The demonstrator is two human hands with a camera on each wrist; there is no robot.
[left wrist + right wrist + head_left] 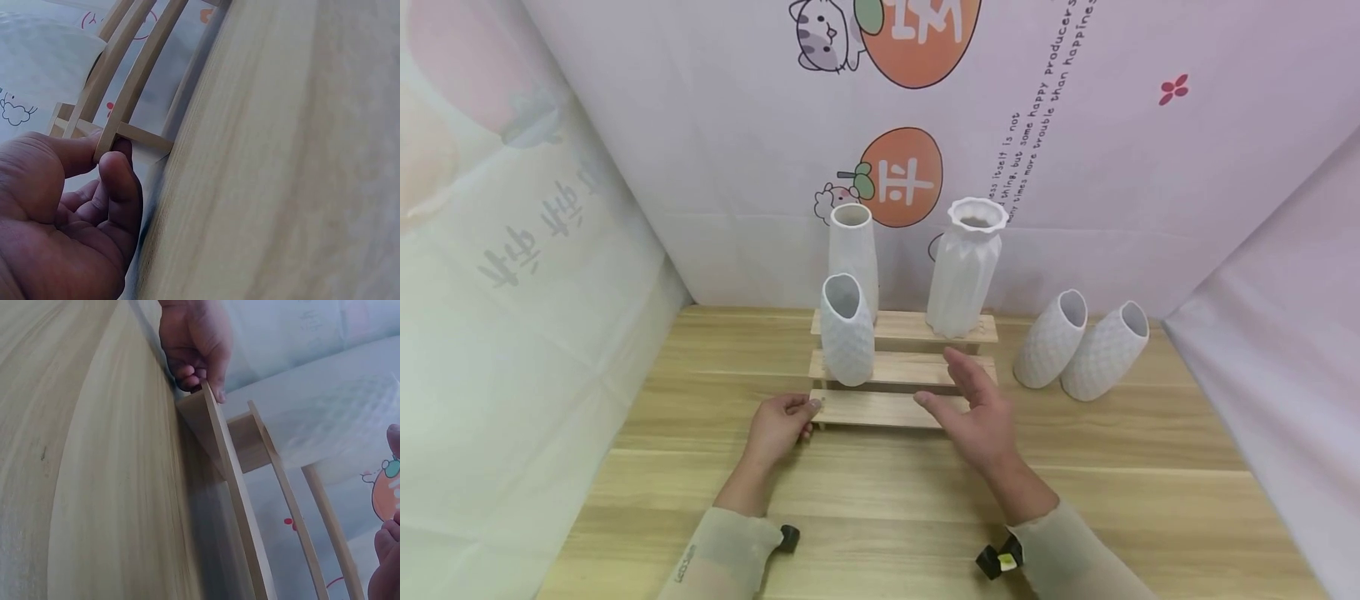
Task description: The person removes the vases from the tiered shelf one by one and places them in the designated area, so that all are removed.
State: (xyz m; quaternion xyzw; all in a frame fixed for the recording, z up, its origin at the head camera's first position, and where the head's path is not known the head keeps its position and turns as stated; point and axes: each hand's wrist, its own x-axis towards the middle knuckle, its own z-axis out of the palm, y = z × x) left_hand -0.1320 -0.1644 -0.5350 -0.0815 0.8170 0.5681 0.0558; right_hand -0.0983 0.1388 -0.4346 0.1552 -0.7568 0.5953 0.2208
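A stepped wooden rack (880, 408) with three slats stands on the table. My left hand (782, 425) pinches the left end of its lowest slat between thumb and fingers; the left wrist view shows this grip on the slat (125, 100) up close. My right hand (977, 417) hovers by the rack's right side with fingers extended and apart, holding nothing. A textured white vase (847, 346) with a slanted mouth stands on the middle slat at left. Behind it, a smooth white vase (853, 242) is on the top slat, and a pleated white vase (962, 283) with a wavy rim stands at its right.
Two more textured white vases, a nearer-left one (1048, 346) and a right one (1105, 358), lean close together on the table right of the rack. A printed white cloth (745, 167) hangs behind; plain cloth walls flank the wood-grain table (880, 517).
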